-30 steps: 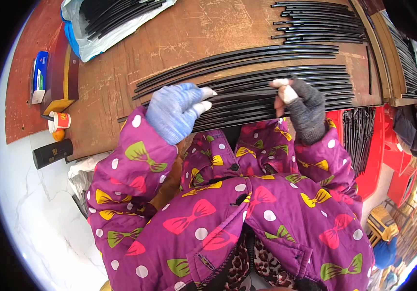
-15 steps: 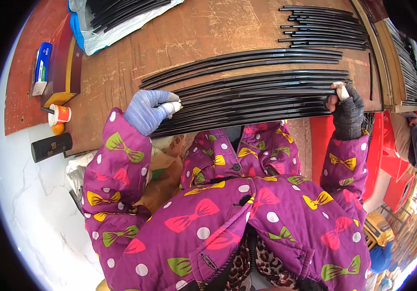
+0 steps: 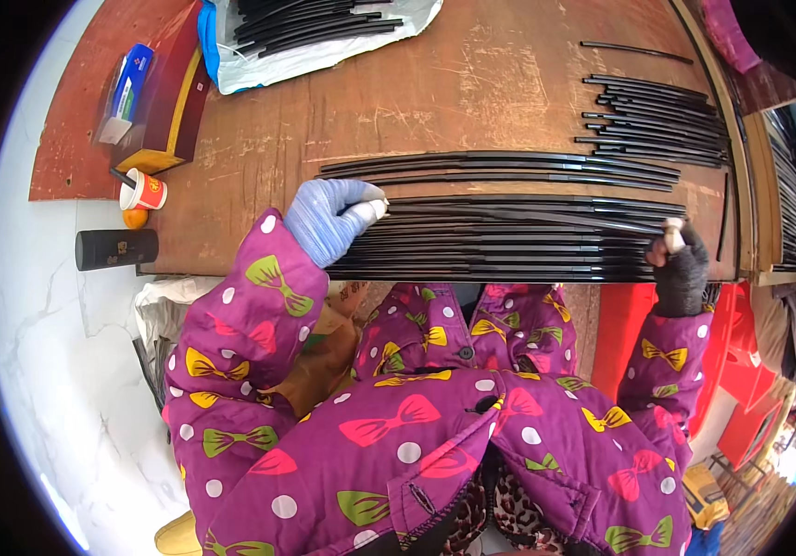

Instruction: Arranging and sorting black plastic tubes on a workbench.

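Hands spread along a row of black strips at the table edge
Left hand (image 3: 328,221) and right hand (image 3: 679,264), far apart, pinch opposite ends of the nearest black strips (image 3: 509,243); two further strip groups (image 3: 657,120) already lie sorted behind, more wait in the white bag (image 3: 324,37)

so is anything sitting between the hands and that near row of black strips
Nothing visible is. The left hand rests on the left ends of the near row of black strips, and the right hand is at their right ends. The other strip groups lie farther back on the wooden table.
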The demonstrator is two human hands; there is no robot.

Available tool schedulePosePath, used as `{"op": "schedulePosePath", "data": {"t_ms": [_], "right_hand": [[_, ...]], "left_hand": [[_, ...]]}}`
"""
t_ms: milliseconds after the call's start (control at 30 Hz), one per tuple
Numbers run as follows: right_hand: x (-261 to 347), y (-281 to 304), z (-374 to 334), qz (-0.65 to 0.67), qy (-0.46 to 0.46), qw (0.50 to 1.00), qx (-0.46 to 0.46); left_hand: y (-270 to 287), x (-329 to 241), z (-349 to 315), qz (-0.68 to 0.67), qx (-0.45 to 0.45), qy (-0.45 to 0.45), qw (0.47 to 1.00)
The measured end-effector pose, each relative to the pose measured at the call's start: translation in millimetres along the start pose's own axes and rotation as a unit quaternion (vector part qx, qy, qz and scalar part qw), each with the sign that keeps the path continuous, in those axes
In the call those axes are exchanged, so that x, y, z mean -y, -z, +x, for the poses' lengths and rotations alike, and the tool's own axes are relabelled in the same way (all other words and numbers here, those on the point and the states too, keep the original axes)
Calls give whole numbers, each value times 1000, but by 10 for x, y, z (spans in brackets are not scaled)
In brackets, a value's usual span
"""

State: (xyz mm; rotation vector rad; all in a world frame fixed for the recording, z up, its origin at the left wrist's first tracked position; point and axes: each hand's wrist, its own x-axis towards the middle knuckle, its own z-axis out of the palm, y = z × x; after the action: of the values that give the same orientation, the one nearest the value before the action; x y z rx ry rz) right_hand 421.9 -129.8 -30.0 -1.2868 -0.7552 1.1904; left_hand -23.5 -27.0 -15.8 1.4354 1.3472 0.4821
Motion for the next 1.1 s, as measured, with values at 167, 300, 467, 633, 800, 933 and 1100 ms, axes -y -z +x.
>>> {"op": "schedulePosePath", "data": {"t_ms": [167,300,467,633,800,933,1100], "right_hand": [[147,225,95,-20,-6,1000,23],[177,125,126,-37,18,999,34],[203,-311,-20,-81,31,996,4],[355,695,91,-54,46,996,-59],[379,1314,208,-68,-2,997,-41],[388,1279,358,-231,-23,970,-79],[611,778,536,-544,105,817,-160]], "left_hand": [[44,-18,33,7,36,3,999],[112,9,75,-25,68,26,997],[63,18,93,-53,65,43,996],[377,202,93,-44,53,47,997],[467,398,77,-46,16,50,998],[449,468,68,-3,-17,5,1000],[651,521,61,62,-73,-33,995]]}}
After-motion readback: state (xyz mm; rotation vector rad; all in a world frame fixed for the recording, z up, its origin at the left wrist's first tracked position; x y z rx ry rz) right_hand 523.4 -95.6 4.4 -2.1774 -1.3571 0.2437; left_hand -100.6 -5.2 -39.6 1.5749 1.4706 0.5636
